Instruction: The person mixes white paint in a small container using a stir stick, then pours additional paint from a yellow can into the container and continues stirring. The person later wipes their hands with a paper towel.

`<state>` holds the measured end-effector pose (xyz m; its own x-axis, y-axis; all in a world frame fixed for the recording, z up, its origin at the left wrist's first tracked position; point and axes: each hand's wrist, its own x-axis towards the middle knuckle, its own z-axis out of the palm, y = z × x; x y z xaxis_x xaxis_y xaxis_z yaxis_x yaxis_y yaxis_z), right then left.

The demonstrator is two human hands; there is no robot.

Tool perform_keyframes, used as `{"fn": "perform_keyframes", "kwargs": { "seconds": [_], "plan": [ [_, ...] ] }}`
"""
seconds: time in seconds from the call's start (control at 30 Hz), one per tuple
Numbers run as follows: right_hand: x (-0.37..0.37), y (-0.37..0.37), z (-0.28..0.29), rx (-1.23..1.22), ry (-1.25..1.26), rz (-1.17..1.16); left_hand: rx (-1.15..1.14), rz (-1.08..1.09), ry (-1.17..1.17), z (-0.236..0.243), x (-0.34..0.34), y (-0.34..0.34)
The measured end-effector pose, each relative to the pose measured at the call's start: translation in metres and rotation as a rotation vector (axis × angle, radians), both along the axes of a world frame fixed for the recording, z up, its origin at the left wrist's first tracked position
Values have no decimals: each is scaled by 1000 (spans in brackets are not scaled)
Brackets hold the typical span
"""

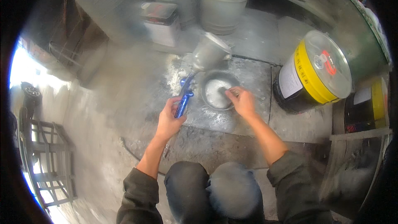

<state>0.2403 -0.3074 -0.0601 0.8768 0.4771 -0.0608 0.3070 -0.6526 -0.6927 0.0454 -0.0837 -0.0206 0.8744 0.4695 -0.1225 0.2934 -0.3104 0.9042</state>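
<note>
My left hand (169, 118) is closed around a shiny blue tool (182, 105) with a ribbed handle; its upper end reaches toward a pale pot (210, 53) that leans over on the floor. Right of the tool sits a round grey bowl (204, 94) with white material (216, 92) inside. At the bowl's right rim my right hand (242, 103) pinches a small dark piece (222, 90), which extends over the white contents. Its exact kind is too blurred to make out. White powder (176, 74) lies scattered on the floor left of the pot.
Two pale drums (226, 6) and a square can (161, 25) stand at the back. A large black-and-yellow drum (313, 72) is on the right, with another yellow-banded drum (365, 108) beyond it. A metal rack (47, 157) is at far left. My knees (213, 186) are close below.
</note>
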Motion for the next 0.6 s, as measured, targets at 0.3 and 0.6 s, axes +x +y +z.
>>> {"fn": "perform_keyframes", "kwargs": {
  "seconds": [0.3,0.6],
  "plan": [
    [-22,-6,50,430,14,-67,748,81,49,24,-5,-7],
    [51,-16,56,672,211,-374,1068,-94,111,47,-10,11]
  ]
}}
